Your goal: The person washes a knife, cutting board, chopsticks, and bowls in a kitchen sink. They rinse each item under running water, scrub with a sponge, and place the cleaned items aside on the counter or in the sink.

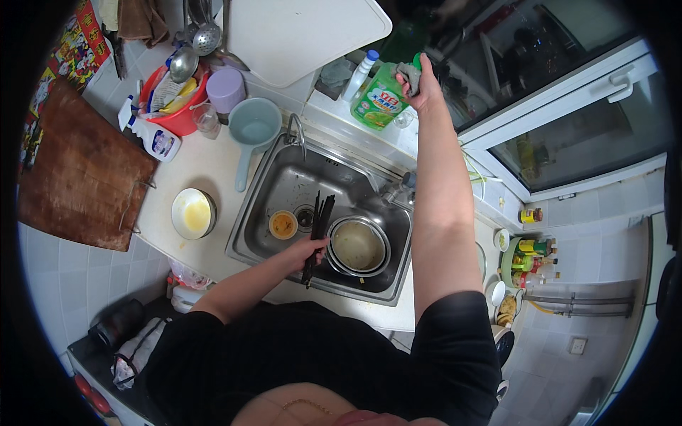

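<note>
My left hand [310, 253] grips a bundle of dark chopsticks [321, 215] over the stainless-steel sink [282, 183]. Up on the windowsill, my right hand [428, 89] holds a crumpled grey cloth [409, 73] against the top of a green dish-soap bottle [379, 101]. Its thumb lies by the bottle's green cap [417, 60]; the contact there is partly hidden. Nested metal bowls [358, 246] with cloudy liquid sit in the sink, right of the chopsticks. Left of the drain [305, 217] is a small bowl [283, 224] with orange liquid.
Left of the sink stand a yellow-stained bowl [193, 214], a blue-grey dipper [254, 125], a spray bottle [154, 137] and a red basket [181, 120]. A wooden board [80, 170] leans at far left. The faucet [397, 190] is beside my right forearm. A window frame [559, 96] borders the sill.
</note>
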The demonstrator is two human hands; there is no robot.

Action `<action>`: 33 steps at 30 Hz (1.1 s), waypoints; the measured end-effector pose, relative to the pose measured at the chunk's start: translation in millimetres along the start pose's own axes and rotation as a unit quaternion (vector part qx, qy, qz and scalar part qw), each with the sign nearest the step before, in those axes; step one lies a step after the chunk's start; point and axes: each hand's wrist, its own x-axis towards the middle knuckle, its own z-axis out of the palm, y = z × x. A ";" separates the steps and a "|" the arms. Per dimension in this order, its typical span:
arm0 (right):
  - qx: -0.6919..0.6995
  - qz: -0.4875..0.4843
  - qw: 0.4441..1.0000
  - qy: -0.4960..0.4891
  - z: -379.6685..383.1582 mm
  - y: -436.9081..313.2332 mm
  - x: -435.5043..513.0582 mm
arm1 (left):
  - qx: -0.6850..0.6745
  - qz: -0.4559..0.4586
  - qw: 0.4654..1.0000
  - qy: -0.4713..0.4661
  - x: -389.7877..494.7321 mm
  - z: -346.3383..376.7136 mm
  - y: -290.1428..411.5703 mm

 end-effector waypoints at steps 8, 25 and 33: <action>0.155 -0.084 0.984 -0.027 -17.8 47.8 -42.8 | 0.042 0.058 0.997 -0.020 -14.3 9.0 22.8; -0.510 -0.242 0.788 0.246 -51.8 347.6 -190.7 | 0.457 0.418 0.785 -0.009 20.3 24.1 -15.5; 0.373 0.115 0.919 -0.058 -92.6 323.1 -190.6 | -0.047 -0.032 0.969 -0.241 0.5 20.2 11.9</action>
